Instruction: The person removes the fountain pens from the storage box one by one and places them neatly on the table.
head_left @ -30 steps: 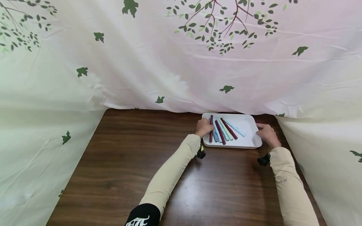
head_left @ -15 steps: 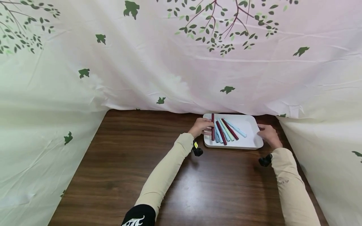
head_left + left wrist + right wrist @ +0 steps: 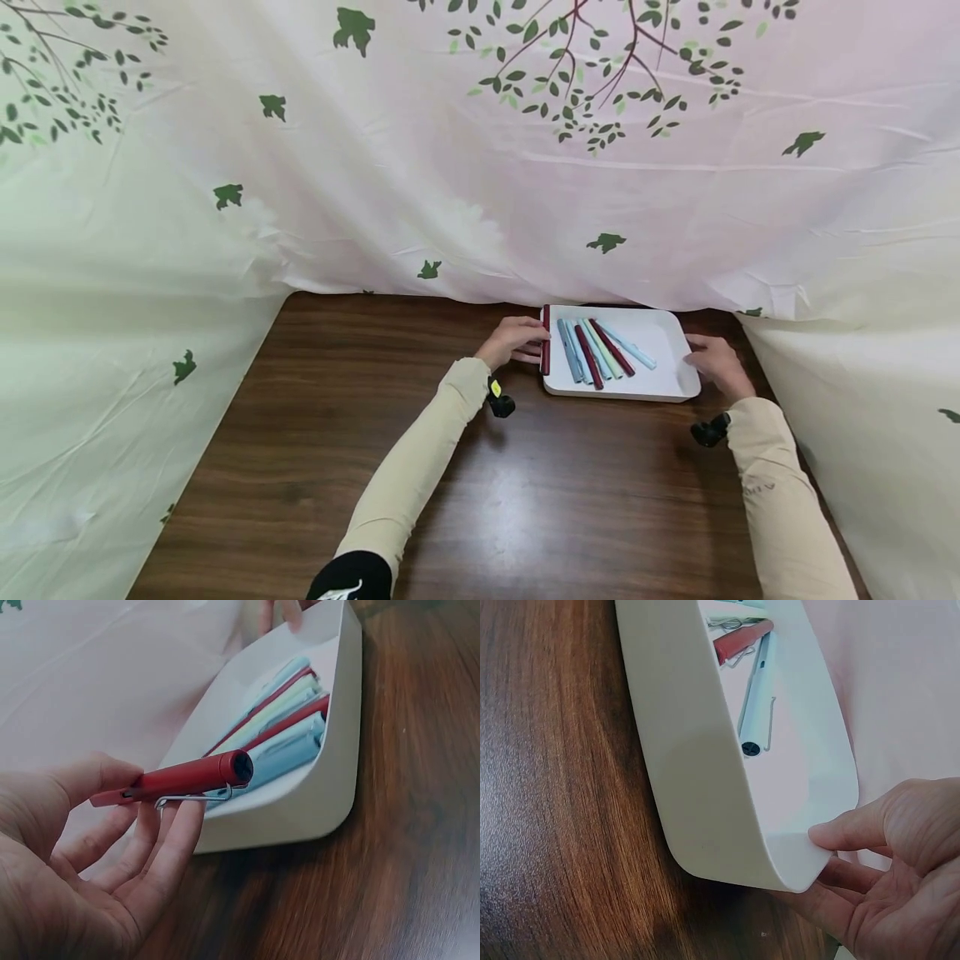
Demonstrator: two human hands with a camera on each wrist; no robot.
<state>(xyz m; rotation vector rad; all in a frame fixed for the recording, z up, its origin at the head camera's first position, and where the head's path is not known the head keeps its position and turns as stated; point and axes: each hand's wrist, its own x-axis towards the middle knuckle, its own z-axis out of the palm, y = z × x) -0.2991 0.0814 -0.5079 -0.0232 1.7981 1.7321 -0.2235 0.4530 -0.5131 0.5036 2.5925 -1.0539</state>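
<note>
A dark red pen (image 3: 187,777) with a wire clip is pinched between the thumb and fingers of my left hand (image 3: 516,340). It is held at the left rim of a white tray (image 3: 671,385), overlapping that rim in the head view. My right hand (image 3: 718,363) grips the tray's right end, thumb (image 3: 847,831) over the wall and fingers beneath outside. Inside lie several more pens: light blue ones (image 3: 630,346), a pale green one (image 3: 609,354) and dark red ones (image 3: 588,358), slanting side by side toward the tray's left half.
The tray stands at the back right of a dark wooden table (image 3: 337,400), close to the patterned curtain (image 3: 390,167) behind it. More of the same cloth (image 3: 885,392) hangs along the right edge. Small black cameras (image 3: 501,402) are strapped at both wrists.
My left hand has lifted the dark red pen from the other pens and carried it left to the tray's rim. The right hand keeps its grip on the tray's right end.
</note>
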